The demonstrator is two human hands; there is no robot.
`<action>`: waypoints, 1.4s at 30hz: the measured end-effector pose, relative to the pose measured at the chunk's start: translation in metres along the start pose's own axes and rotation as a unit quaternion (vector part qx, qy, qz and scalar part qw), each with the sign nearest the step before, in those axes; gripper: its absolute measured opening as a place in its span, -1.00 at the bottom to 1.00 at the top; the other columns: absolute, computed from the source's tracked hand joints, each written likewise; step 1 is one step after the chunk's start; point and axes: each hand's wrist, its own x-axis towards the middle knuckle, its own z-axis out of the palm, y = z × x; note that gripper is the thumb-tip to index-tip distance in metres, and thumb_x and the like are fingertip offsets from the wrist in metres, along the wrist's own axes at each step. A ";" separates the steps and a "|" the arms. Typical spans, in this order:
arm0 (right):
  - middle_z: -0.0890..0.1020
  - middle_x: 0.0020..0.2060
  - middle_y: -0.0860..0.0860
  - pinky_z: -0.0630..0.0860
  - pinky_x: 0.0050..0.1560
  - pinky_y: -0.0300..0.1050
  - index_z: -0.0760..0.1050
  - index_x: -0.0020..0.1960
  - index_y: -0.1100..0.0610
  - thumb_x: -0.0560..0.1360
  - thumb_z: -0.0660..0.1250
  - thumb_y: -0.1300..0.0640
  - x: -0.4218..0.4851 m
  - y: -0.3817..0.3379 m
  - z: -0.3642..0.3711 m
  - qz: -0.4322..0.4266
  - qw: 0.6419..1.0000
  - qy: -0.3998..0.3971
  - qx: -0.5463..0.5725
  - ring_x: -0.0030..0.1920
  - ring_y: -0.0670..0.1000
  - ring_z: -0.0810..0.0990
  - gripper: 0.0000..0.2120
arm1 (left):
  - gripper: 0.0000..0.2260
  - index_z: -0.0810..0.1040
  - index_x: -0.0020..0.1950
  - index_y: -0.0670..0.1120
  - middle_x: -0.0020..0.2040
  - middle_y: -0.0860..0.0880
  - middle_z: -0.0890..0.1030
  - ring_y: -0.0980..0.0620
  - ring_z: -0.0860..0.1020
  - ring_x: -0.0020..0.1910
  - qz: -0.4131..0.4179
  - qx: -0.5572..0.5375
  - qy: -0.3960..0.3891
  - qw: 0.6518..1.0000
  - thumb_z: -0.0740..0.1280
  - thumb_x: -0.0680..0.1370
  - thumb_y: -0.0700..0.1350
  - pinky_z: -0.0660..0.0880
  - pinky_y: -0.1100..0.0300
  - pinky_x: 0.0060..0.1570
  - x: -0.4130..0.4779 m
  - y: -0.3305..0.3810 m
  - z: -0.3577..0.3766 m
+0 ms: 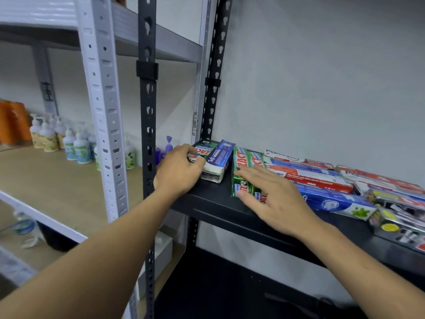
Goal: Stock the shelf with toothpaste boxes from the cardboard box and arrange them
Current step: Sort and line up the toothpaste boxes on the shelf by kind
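On a black metal shelf (213, 199) against a grey wall, the left hand (178, 172) grasps a small stack of toothpaste boxes (215, 161) in the corner while the right hand (273, 199) lies flat and unclenched on green boxes (241, 166); sliding both groups squarely together would close the gap.

The black shelf (207, 204) carries toothpaste boxes lying flat. At its 9 o'clock end, by the black upright, a green-and-white box (203, 150) lies beside a blue-and-white box (218, 161) tilted up on its long edge; both point toward 1 o'clock. Just apart at 3 o'clock, 2 green boxes (241, 171) lie side by side, touching. Touching them farther toward 3 o'clock, red-and-white boxes (310, 173) and a blue box with a green leaf mark (335, 202) lie slanted toward 4 o'clock. At the far 3 o'clock end lie silvery boxes (397, 217), blurred.
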 end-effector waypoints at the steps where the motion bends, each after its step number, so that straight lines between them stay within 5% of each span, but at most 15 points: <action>1: 0.31 0.37 -0.37 0.13 0.52 -0.11 0.35 0.45 -0.22 0.58 0.23 -0.19 -0.004 0.002 -0.001 0.000 1.000 0.004 0.012 0.52 -0.14 0.20 -0.56 | -0.71 0.53 0.20 0.07 0.21 0.04 0.60 0.00 0.54 0.08 0.000 -0.003 0.002 1.000 0.24 0.52 0.10 0.48 0.08 -0.04 -0.001 0.000 -0.001; 4: 0.44 0.30 -0.37 0.24 0.47 -0.15 0.51 0.32 -0.21 0.55 0.26 -0.18 -0.008 0.001 -0.009 0.010 0.997 0.023 0.067 0.43 -0.20 0.34 -0.65 | -0.71 0.51 0.23 0.06 0.18 0.03 0.62 0.06 0.52 0.00 0.002 -0.019 0.009 1.000 0.26 0.53 0.09 0.44 0.14 -0.13 -0.002 0.001 -0.002; 8: 0.71 -0.07 -0.02 0.53 0.05 -0.22 0.68 0.01 -0.01 0.55 0.24 -0.24 0.015 -0.002 -0.027 0.065 0.991 0.033 0.115 -0.02 -0.05 0.63 -0.63 | -0.67 0.46 0.29 0.05 0.21 0.02 0.59 0.11 0.47 -0.03 0.001 -0.036 0.024 0.999 0.30 0.54 0.05 0.39 0.17 -0.15 -0.002 0.002 -0.002; 11: 0.67 -0.13 -0.22 0.38 -0.18 -0.39 0.66 -0.01 -0.12 0.53 0.31 -0.20 0.050 0.000 -0.033 0.091 0.991 0.014 0.097 -0.08 -0.22 0.59 -0.78 | -0.67 0.45 0.30 0.05 0.21 0.02 0.59 0.10 0.48 -0.02 -0.004 -0.031 0.021 0.999 0.29 0.55 0.06 0.39 0.16 -0.15 -0.001 0.002 -0.001; 17: 0.58 0.20 -0.10 0.50 0.15 -0.07 0.49 0.28 -0.27 0.42 0.41 -0.21 0.099 -0.015 -0.010 0.025 0.987 -0.161 -0.011 0.16 -0.05 0.52 -0.56 | -0.75 0.47 0.25 0.02 0.18 -0.01 0.62 0.03 0.55 0.06 -0.010 -0.040 0.047 0.998 0.22 0.58 -0.02 0.46 0.14 -0.13 0.002 -0.003 0.003; 21: 0.51 0.32 -0.10 0.46 0.24 -0.09 0.41 0.36 -0.31 0.43 0.45 -0.11 0.111 -0.023 -0.007 -0.012 0.977 -0.211 -0.025 0.22 -0.04 0.48 -0.47 | -0.72 0.47 0.27 -0.05 0.20 -0.04 0.59 0.04 0.51 0.06 -0.009 -0.041 0.069 0.997 0.18 0.58 -0.16 0.37 0.18 -0.11 0.002 -0.003 0.004; 31: 0.46 0.38 -0.08 0.23 0.29 0.14 0.32 0.42 -0.32 0.55 0.36 0.02 0.124 -0.031 -0.001 0.009 0.966 -0.203 -0.161 0.36 0.08 0.36 -0.49 | -0.68 0.44 0.34 -0.08 0.32 -0.06 0.51 -0.06 0.52 0.21 -0.032 -0.036 0.104 0.993 0.19 0.58 -0.21 0.33 0.18 -0.10 0.000 0.000 0.004; 35: 0.48 0.37 -0.05 0.27 0.24 0.10 0.29 0.45 -0.30 0.57 0.27 0.06 0.127 -0.040 0.002 0.006 0.959 -0.221 -0.178 0.34 0.09 0.38 -0.49 | -0.69 0.46 0.31 -0.07 0.28 -0.05 0.53 -0.05 0.53 0.17 -0.030 -0.035 0.109 0.993 0.18 0.57 -0.21 0.34 0.18 -0.10 0.001 -0.002 0.005; 42: 0.51 0.31 -0.02 0.39 0.24 0.07 0.39 0.39 -0.25 0.49 0.42 -0.07 0.131 -0.037 0.004 0.012 0.967 -0.207 -0.147 0.27 0.10 0.43 -0.50 | -0.71 0.46 0.29 -0.08 0.26 -0.04 0.53 -0.04 0.54 0.15 -0.023 -0.037 0.106 0.993 0.18 0.58 -0.20 0.34 0.16 -0.12 0.000 0.000 0.004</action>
